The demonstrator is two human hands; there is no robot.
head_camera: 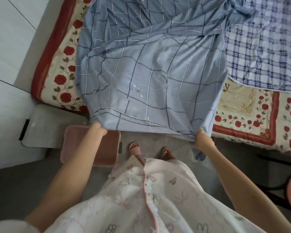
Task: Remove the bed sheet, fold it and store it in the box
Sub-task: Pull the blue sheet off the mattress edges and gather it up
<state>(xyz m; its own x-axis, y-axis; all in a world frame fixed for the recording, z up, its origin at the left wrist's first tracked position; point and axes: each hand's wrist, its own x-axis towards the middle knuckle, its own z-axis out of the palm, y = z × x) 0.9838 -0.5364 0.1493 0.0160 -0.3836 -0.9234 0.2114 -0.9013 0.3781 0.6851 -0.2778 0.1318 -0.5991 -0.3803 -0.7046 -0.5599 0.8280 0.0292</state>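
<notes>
The left hand (100, 130) and right hand (202, 137) are each gripping a near corner of the sheet (149, 91), fingers curled into the cloth. The sheet is lying partly doubled on the bed (252, 115), with its near edge lifting off toward the person and its far part bunching. The box (107, 148) is sitting on the floor at near left, beneath the left arm. A clean fold probably needs the edge held taut and level, and the corners matched before laying over.
</notes>
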